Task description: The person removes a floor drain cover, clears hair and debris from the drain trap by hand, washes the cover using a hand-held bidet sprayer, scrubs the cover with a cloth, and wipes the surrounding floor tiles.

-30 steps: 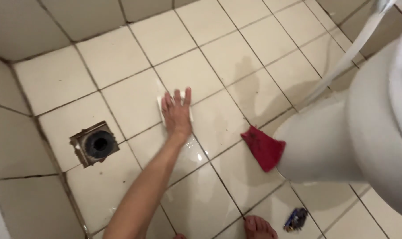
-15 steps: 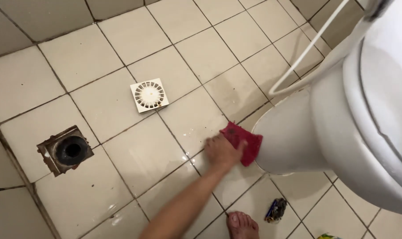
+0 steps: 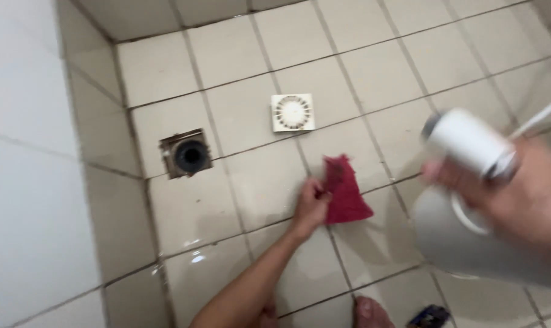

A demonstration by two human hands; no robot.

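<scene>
Red cloth lies crumpled on the pale tiled floor near the middle of the scene, and the left hand has its grip closed on the cloth's left edge, fingers curled over the fabric and the knuckles turned up. That arm reaches in from the near edge, bare, stretched out at a slant toward the far right, with the wrist low against the tiles. Just beyond the cloth, farther off, a square white drain cover rests flat on the floor, apart from its hole. To the left of it sits the open floor drain, a dark round pipe in a rusty square frame, well apart from the cover. On the right, blurred and close to the camera, the right hand has its grip wrapped around a white spray head with a thin white hose running off to the far right edge; the fingers close round its neck. Below that hand curves the pale base of a toilet. At the near edge a bare foot stands on the tiles, and just to its right lies a small dark blue wrapper, too blurred to make out further. A white tiled wall fills the left side.
</scene>
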